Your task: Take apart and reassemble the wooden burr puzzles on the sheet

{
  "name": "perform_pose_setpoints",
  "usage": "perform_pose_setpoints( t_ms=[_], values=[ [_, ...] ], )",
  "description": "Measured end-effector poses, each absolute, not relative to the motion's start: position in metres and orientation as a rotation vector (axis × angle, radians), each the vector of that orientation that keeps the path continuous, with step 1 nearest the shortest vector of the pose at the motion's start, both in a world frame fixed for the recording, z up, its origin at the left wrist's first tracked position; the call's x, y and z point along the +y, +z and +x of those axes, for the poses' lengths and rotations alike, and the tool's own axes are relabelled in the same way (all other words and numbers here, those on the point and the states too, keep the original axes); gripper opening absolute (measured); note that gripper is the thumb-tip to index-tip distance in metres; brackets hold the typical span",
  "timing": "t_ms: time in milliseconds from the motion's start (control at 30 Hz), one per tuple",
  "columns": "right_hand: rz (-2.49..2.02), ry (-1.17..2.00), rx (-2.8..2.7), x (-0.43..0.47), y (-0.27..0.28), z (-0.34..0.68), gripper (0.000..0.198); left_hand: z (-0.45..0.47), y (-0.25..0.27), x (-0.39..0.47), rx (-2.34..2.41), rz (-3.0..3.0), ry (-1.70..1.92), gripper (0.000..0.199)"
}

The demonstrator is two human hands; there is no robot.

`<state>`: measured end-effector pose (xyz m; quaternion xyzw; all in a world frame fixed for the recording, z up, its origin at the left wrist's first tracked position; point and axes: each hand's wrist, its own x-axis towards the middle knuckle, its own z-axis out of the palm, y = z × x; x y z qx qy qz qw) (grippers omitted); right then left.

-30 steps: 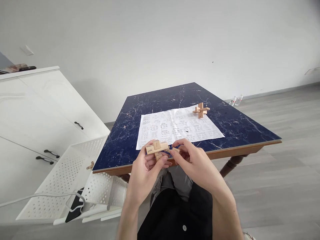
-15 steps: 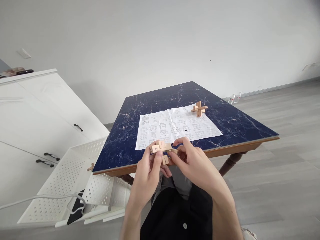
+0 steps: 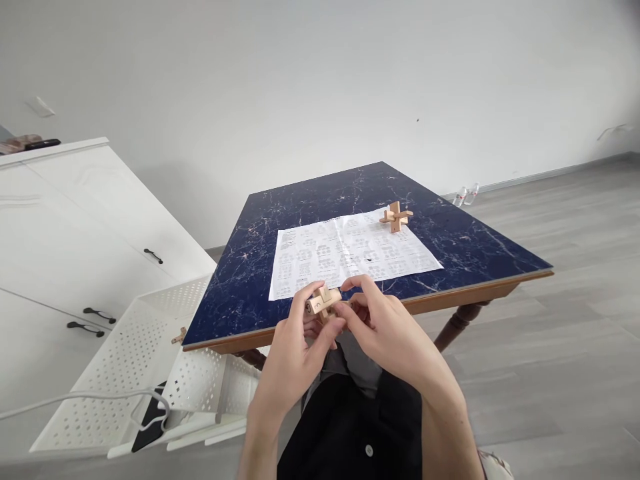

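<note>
Between my two hands is a wooden interlocking puzzle [image 3: 320, 304] made of notched pieces, with numbers marked on some faces. My left hand [image 3: 299, 343] grips it from the left, its thumb at the lower side and its fingers behind. From the right, the thumb and fingers of my right hand [image 3: 373, 312] close on the puzzle's near right part and cover much of it. Both hands are held just over the table's front edge. Beyond them a printed sheet [image 3: 345, 257] lies on the table, and a cross-shaped wooden puzzle [image 3: 396, 217] stands at its far right corner.
The dark blue marbled table [image 3: 280, 210] has a wooden edge. At its left corner a small wooden piece [image 3: 179, 335] shows. White perforated baskets [image 3: 107, 370] and a white cabinet [image 3: 90, 227] stand to the left. Plastic bottles [image 3: 466, 195] are on the floor by the wall.
The wooden puzzle has been turned and tilted in my hands. My left thumb has shifted down and right, and the lower numbered piece is now mostly covered. The view has moved slightly.
</note>
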<state>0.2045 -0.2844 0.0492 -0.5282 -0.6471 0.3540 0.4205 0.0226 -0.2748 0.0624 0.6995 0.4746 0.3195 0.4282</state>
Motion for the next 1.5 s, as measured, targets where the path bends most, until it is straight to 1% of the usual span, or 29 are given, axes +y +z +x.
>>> perform_pose_setpoints(
  t_ms=[67,133,300,433,567,700,833,933,1100,1267,1367,1500],
  values=[
    [-1.334,0.884,-1.629,-0.285,0.05,0.206,0.015,0.022,0.064,-0.275,1.204,1.745,0.756,0.067],
    [-1.345,0.885,-1.639,-0.286,0.049,0.207,0.015,0.02,0.064,-0.274,1.253,1.752,0.718,0.072],
    [-1.341,0.861,-1.67,-0.286,0.048,0.209,0.013,0.015,0.063,-0.271,1.331,1.874,0.689,0.062],
    [-1.297,0.876,-1.698,-0.286,0.049,0.211,0.013,0.013,0.064,-0.27,1.354,2.034,0.659,0.06],
    [-1.289,0.887,-1.718,-0.287,0.05,0.21,0.011,0.014,0.063,-0.27,1.353,2.074,0.698,0.058],
    [-1.306,0.814,-1.76,-0.287,0.049,0.208,0.01,0.014,0.06,-0.27,1.341,2.066,0.726,0.054],
    [-1.309,0.802,-1.792,-0.286,0.047,0.208,0.011,0.012,0.056,-0.269,1.304,2.051,0.768,0.057],
    [-1.306,0.752,-1.822,-0.286,0.048,0.205,0.011,0.011,0.055,-0.269,1.276,2.071,0.793,0.055],
    [-1.233,0.607,-1.832,-0.288,0.054,0.198,0.009,0.014,0.067,-0.261,1.226,2.287,0.779,0.052],
    [-1.231,0.679,-1.668,-0.288,0.055,0.199,0.01,0.015,0.083,-0.25,1.204,2.482,0.695,0.053],
    [-1.231,0.719,-1.667,-0.288,0.053,0.201,0.013,0.014,0.081,-0.25,1.191,2.343,0.656,0.056],
    [-1.158,0.846,-1.617,-0.288,0.048,0.207,0.024,0.011,0.073,-0.25,1.126,2.11,0.702,0.06]
  ],
)
